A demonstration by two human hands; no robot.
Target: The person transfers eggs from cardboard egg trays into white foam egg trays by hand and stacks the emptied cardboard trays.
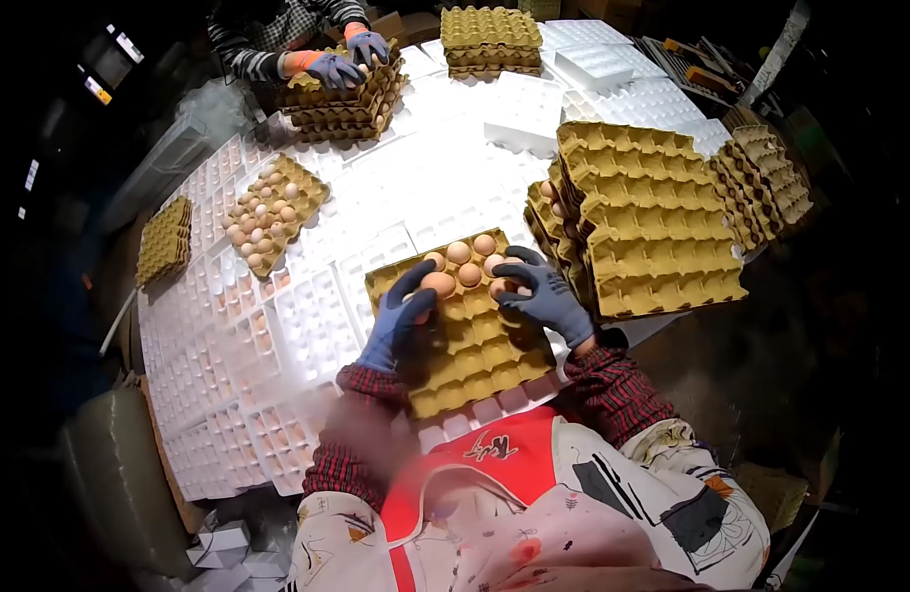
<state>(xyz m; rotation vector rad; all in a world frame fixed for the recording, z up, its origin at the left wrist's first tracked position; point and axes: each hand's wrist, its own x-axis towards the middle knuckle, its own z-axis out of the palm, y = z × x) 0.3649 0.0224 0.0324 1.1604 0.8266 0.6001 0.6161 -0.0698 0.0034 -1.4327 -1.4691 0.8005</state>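
Note:
In front of me a yellow-brown pulp egg tray [474, 357] has brown eggs [458, 253] in its far part and bare cups in its near part. My left hand [400, 314], in a grey-blue glove, curls its fingers round eggs [438, 285] at the left of the group. Gloved the same way, my right hand [546, 296] closes round eggs [498, 288] at the right side. The fingers partly cover the eggs they grip, so I cannot tell how many each hand has. The tray lies over white foam egg trays [317, 314].
A tall leaning stack of pulp trays [662, 227] stands close on my right. Left of me is a pulp tray of eggs [269, 212]. Across the table a co-worker's gloved hands [351, 64] touch a tray stack [341, 113]. Another tray stack [489, 39] stands at the back.

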